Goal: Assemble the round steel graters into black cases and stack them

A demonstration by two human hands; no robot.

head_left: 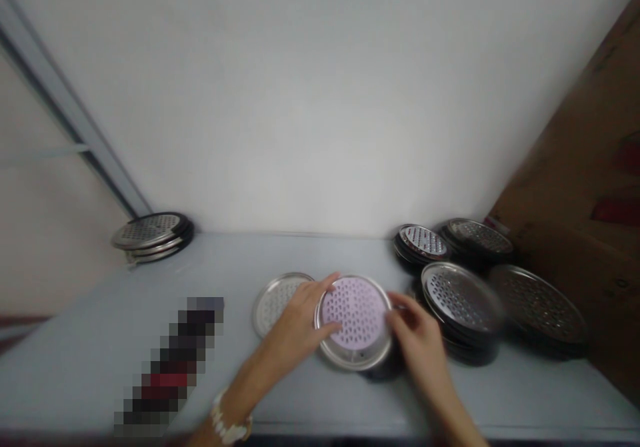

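A round, shallow metal disc (354, 310) with a lilac centre full of rows of small holes is held tilted over the table, between my two hands. My left hand (301, 308) grips its left rim, fingers at the top and thumb across the face. At the right rim, the fingers of my right hand (416, 327) are closed against the edge. Something dark lies beneath the disc, mostly hidden. A second perforated disc (273, 304), pale grey with a metal rim, lies on the table behind my left hand and is partly covered by it.
Stacks of perforated metal discs stand on the right: a near stack (463, 307), a back stack (423, 242) and a larger stack (543, 307). Another stack (150, 232) sits at the back left. Brown cartons (585, 187) border the right; a pixelated patch covers the left table (75, 354).
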